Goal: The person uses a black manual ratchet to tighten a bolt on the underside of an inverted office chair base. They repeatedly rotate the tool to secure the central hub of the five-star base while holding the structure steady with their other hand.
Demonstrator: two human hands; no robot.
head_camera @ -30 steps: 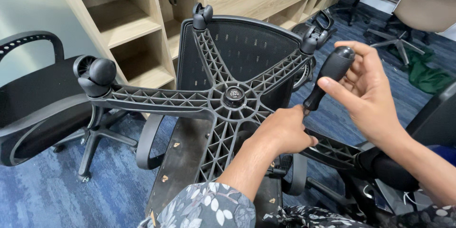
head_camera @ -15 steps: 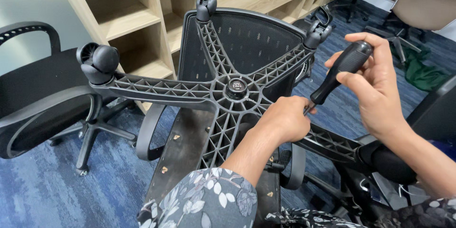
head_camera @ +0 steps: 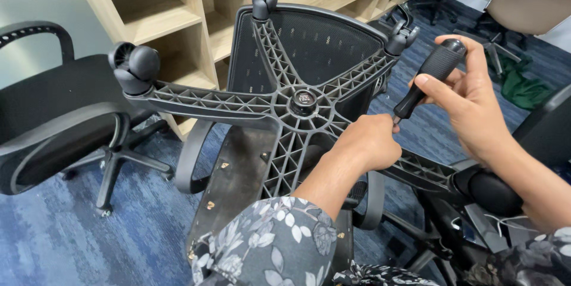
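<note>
An office chair lies upturned in the middle of the frame, its black star-shaped base facing the camera with ribbed plastic legs spreading outward from a round hub. The right hand, at the right of the frame, grips the black handle of a screwdriver; its fingers are wrapped firmly round the grip and the thumb lies over the rounded top. The tool slants down and to the left, and its tip is hidden just behind the left hand, which sits right of centre, clenched into a loose fist on the base's lower right leg. What the left fingers pinch, if anything, cannot be told. A floral sleeve covers the left forearm at the bottom of the frame.

A large caster wheel caps the leg pointing to the upper left, with smaller casters at the top centre and upper right. Beneath the base show the mesh backrest and the dark underside of the seat. A second black chair stands at the left edge on blue carpet, and wooden shelves fill the top of the frame.
</note>
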